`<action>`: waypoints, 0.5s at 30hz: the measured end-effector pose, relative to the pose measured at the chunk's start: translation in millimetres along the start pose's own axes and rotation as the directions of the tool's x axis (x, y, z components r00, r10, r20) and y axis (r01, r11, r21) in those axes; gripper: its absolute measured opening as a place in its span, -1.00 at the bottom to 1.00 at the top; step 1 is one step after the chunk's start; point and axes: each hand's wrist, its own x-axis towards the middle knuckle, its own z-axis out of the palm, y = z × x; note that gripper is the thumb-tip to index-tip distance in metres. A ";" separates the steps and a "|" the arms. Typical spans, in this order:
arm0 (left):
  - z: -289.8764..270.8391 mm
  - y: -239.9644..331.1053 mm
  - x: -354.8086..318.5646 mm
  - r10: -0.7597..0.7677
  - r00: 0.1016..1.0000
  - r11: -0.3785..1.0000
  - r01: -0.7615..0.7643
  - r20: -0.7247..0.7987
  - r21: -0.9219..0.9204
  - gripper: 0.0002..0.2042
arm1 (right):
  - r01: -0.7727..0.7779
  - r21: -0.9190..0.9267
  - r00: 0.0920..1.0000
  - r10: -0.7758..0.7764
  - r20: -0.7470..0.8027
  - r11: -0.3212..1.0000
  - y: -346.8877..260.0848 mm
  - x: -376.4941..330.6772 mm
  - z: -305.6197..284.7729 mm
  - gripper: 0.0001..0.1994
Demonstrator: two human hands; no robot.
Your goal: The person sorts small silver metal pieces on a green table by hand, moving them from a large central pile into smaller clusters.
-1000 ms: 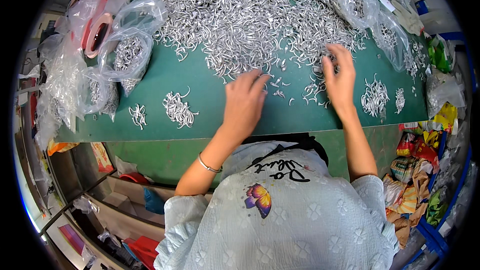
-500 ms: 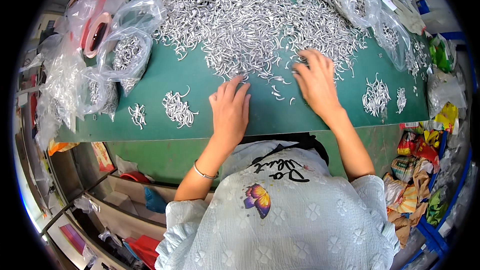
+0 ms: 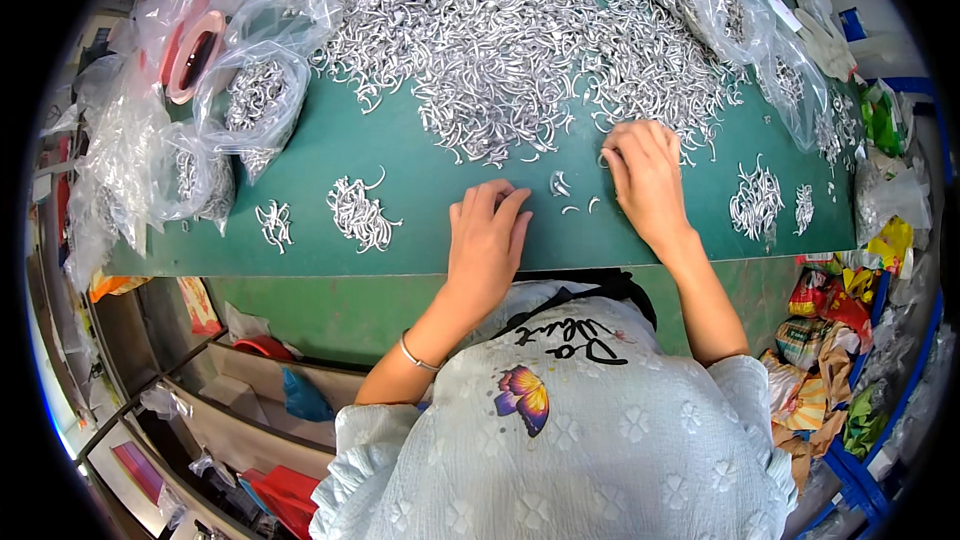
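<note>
The left hand (image 3: 487, 240) lies flat, fingers spread, on the green table (image 3: 400, 155). The right hand (image 3: 645, 180), at two o'clock from it, presses loosely curled fingers on the hooks' edge. The big pile of metal hooks (image 3: 510, 30) spreads at twelve o'clock; a few loose hooks (image 3: 565, 190) lie between the hands.

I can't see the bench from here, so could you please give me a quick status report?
Left hand flat on green table, empty. Right hand at edge of hook pile. Few loose hooks between hands.
</note>
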 end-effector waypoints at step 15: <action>4.7 -2.4 -0.1 -0.018 0.995 0.996 0.010 -0.098 -0.084 -0.67 | -0.163 0.558 0.978 0.058 0.201 0.814 -46.8 7.4 15.3 -0.87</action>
